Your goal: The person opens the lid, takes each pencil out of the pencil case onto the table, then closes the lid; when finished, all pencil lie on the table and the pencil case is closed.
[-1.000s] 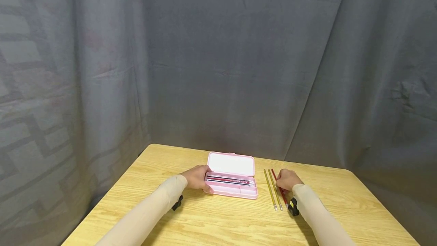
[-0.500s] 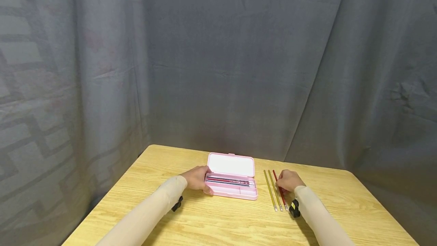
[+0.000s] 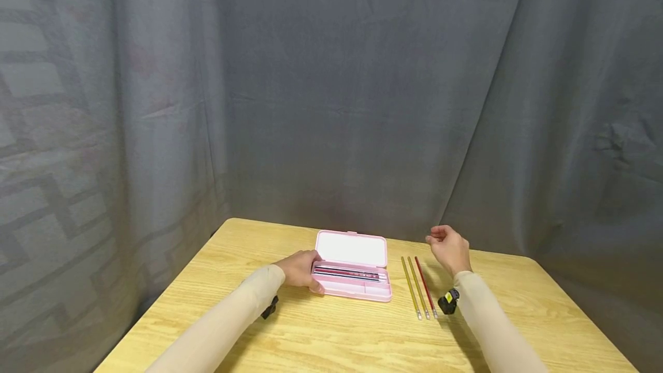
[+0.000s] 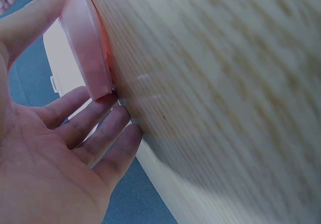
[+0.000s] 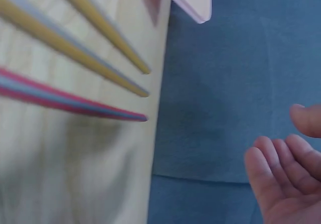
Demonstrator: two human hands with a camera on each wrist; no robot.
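We see an open pink plastic pencil case [image 3: 351, 281] lying near the middle of the light wooden table [image 3: 331, 338], its lid [image 3: 351, 248] folded back toward the far side and a few dark and red pencils [image 3: 348, 273] lying lengthwise in its tray. Our left hand [image 3: 299, 269] rests against the left end of this case; the left wrist view shows its fingers [image 4: 103, 128] straight and slightly spread, with the thumb along the near edge of the pink shell and the fingertips touching the table just beside it, so the hand steadies the case without curling round it. Just to the right of the case, three loose pencils lie side by side on the table, pointing away from us: two yellow pencils [image 3: 414, 287] on the left and a red pencil [image 3: 426, 286] on the right of them, close together but apart from the case. Our right hand [image 3: 449, 248] is lifted above the table, to the right of the far ends of these pencils, touching none of them; its fingers [image 5: 273, 171] are loosely curled and hold nothing. A grey fabric curtain [image 3: 331, 91] hangs behind the table on the far side and both sides.
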